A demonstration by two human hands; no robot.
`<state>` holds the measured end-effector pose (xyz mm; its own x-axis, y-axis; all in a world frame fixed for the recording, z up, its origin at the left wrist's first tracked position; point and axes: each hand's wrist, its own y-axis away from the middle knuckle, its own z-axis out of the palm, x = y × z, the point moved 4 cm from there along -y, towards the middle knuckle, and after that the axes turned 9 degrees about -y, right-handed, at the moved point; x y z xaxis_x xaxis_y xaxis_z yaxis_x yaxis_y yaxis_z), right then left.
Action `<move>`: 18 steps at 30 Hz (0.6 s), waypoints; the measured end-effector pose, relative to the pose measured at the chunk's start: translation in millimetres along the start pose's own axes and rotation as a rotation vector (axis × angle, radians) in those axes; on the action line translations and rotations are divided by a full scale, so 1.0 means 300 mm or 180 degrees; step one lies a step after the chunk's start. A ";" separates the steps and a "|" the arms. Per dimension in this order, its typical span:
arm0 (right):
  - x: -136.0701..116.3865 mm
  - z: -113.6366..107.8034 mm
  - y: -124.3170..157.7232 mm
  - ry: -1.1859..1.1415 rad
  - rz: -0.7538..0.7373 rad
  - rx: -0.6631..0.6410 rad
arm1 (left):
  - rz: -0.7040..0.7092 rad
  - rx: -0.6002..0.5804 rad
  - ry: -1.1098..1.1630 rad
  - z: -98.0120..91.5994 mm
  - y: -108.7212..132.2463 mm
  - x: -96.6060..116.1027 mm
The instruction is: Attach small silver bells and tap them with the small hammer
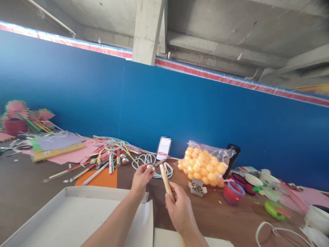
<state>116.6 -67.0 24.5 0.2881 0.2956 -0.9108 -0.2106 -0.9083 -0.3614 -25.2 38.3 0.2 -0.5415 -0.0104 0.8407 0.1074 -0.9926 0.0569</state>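
My left hand pinches a shiny metal ball between thumb and fingers, above the brown table. My right hand is wrapped round the pale wooden handle of a hammer. Its narrow dark head lies across the handle's far end, just right of the ball; I cannot tell whether they touch. Behind both hands lies a loosely coiled pale-blue cord. To the right of the hammer stands a small open box of little metal pieces.
A white shallow box lies under my left forearm. Clear bag of orange balls, tape rolls and cups stand to the right. Paper sheets, sticks and more metal balls lie left. A blue partition rises behind.
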 end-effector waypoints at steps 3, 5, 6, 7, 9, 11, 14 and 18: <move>-0.005 -0.005 0.000 0.0028 -0.0026 0.0065 | 0.0077 -0.0118 0.0012 0.002 0.000 -0.001; -0.010 -0.009 0.000 0.0111 -0.0062 0.0090 | 0.0128 -0.0173 0.0020 0.002 -0.001 -0.004; -0.014 -0.012 0.000 0.0165 -0.0086 0.0091 | 0.0134 -0.0174 0.0018 0.000 -0.002 -0.006; -0.018 -0.014 0.000 0.0220 -0.0111 0.0088 | 0.0127 -0.0162 0.0011 -0.001 -0.003 -0.008; -0.025 -0.017 0.000 0.0316 -0.0171 0.0085 | 0.0108 -0.0141 -0.0003 -0.004 -0.004 -0.012; -0.033 -0.018 0.001 0.0370 -0.0259 0.0115 | 0.0111 -0.0142 0.0005 -0.004 -0.004 -0.014; -0.044 -0.020 0.004 0.0366 -0.0408 0.0202 | 0.0121 -0.0120 0.0012 -0.003 -0.003 -0.011; -0.047 -0.019 0.007 0.0370 -0.0444 0.0193 | 0.0097 -0.0032 -0.0041 -0.003 -0.002 -0.007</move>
<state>117.4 -74.8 37.7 0.4236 0.3782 -0.8231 -0.2159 -0.8404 -0.4972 -25.0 38.7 -2.0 -0.5274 -0.0390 0.8487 0.1151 -0.9930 0.0259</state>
